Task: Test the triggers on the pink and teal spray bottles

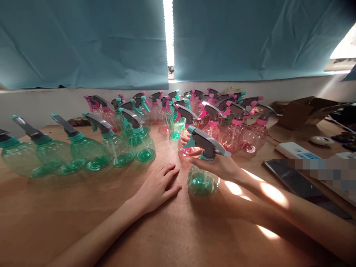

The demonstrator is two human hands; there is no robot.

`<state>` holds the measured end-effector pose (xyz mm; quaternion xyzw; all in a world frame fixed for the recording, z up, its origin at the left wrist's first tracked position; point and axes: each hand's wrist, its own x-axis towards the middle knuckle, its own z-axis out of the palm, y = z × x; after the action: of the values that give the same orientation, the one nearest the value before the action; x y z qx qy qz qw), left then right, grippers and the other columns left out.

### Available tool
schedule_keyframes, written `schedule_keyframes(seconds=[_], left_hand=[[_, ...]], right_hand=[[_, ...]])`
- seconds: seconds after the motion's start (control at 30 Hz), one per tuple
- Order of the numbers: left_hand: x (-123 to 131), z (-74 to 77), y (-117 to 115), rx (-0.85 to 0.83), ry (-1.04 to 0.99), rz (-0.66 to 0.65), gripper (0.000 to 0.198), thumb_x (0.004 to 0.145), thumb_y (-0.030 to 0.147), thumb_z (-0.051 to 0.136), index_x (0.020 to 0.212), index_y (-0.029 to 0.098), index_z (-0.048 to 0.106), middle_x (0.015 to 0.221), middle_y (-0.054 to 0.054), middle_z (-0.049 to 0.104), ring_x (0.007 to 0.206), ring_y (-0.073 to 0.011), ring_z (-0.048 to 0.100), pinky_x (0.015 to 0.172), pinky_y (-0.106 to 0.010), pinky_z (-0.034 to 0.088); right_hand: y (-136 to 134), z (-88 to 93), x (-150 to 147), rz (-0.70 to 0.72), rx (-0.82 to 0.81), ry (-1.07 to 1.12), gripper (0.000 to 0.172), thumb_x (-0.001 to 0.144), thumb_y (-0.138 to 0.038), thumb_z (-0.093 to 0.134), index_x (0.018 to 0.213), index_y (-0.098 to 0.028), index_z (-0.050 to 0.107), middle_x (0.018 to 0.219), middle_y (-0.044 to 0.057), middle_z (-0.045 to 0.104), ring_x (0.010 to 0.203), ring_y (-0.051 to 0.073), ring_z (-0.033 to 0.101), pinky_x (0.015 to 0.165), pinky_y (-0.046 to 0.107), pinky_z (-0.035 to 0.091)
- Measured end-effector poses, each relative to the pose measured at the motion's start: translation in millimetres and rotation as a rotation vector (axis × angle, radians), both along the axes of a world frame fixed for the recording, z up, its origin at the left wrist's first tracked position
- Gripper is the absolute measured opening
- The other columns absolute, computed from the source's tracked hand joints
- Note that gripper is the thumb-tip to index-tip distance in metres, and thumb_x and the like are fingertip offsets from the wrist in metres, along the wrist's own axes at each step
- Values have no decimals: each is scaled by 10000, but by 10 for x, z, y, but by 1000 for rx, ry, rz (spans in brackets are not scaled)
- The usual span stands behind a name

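My right hand (pixel 219 165) is wrapped round the neck of a green see-through spray bottle (pixel 203 181) with a grey and teal trigger head. The bottle stands upright at the middle of the wooden table (pixel 155 237), or just above it; I cannot tell which. To its left, my left hand (pixel 160 185) lies flat on the table with its fingers stretched out, holding nothing. Past the left hand stands a row of green spray bottles (pixel 116 150). Directly behind the held bottle are several pink spray bottles (pixel 230 137), partly hidden by my right hand.
More pink and green spray bottles crowd the back of the table. On the right lie a black phone (pixel 300 185), a white power strip (pixel 299 150) and a white mouse (pixel 322 141). An open cardboard box (pixel 300 113) stands behind them. Blue-green curtains (pixel 83 44) hang at the back.
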<state>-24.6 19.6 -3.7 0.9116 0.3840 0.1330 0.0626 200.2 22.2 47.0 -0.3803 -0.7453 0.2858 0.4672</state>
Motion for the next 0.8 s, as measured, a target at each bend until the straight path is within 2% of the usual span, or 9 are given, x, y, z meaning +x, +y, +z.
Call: schedule_keyframes(seconds=[0.1,0.13,0.27,0.33,0.4,0.5,0.63,0.8], left_hand=[[-1,4,-2,0,-12,-9,423,947,401,508,1293,159,539,1388,-147,500,1271,-291,462,1056,-470,383],[-5,3,-3,-1,-15,-11,412,948,402,506,1286,169,545,1385,-141,504,1270,-290,463,1052,-468,386],[-19,-12,2,4,-8,-15,421,955,415,492,1290,165,542,1397,-141,493,1280,-292,453,1067,-476,364],[-18,-21,11,13,5,-18,438,958,418,487,1305,154,531,1398,-147,492,1284,-291,449,1071,-473,359],[-13,-21,19,22,19,-20,440,960,415,485,1306,147,532,1396,-150,492,1285,-290,450,1067,-461,367],[-25,-6,9,34,42,-30,428,963,393,487,1307,142,529,1387,-150,501,1278,-287,458,1057,-442,380],[-141,16,-73,51,42,-38,407,967,381,490,1298,147,533,1378,-140,512,1282,-278,457,1064,-423,375],[-399,14,-198,43,8,0,396,971,362,484,1304,149,515,1381,-134,511,1288,-276,449,1068,-432,371]], right_hand=[[-25,-18,33,-77,20,-45,575,742,-376,704,1269,-204,552,956,54,711,695,190,644,627,329,555],[-45,-16,54,-87,37,-77,573,733,-398,716,1251,-209,558,990,56,705,727,196,646,649,335,555],[-194,9,179,-86,61,-211,392,746,-431,726,1063,-230,613,1132,47,651,948,217,627,855,369,522],[-291,11,248,-107,4,-181,491,718,-450,754,1119,-232,572,1196,48,612,1054,225,599,932,381,490],[-376,1,302,-157,-37,-156,580,696,-466,771,1163,-220,532,1208,59,599,1088,231,584,958,396,472],[-438,-20,336,-238,-28,-225,493,722,-478,748,1084,-200,561,1114,71,627,1018,235,598,915,415,480],[-364,-25,264,-226,45,-308,451,773,-457,712,1125,-216,565,1082,55,640,987,224,603,870,396,488],[-146,16,-42,-199,85,-366,456,770,-453,715,1091,-158,580,1054,92,658,979,240,617,837,387,499]])
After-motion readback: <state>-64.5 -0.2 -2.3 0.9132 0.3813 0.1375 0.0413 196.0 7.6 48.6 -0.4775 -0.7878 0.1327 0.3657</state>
